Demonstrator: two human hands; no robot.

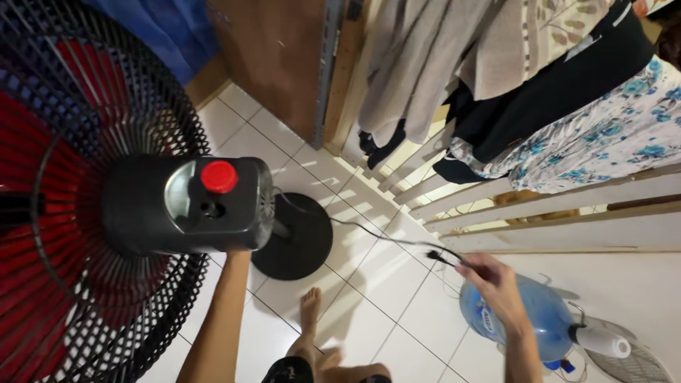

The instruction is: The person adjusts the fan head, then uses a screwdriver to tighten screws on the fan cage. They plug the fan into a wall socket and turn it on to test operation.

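While the tall black pedestal fan with red blades and a wire cage [78, 213] stands above the left hand [239, 254], whose fingers are hidden under its motor housing so its grasp cannot be told, the right hand [496, 284] pinches the thin black power cord [369, 230] beside a blue plastic fan [543, 326].

Left arm [220, 319] raised, hand hidden, right hand [496, 284] outstretched, fingers pinched

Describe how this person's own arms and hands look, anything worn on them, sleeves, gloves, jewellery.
Both arms are bare, with no sleeves in view up to the frame's lower edge. The left hand is largely hidden under the fan motor housing. The right hand wears no glove, and no ring, watch or bracelet is visible.
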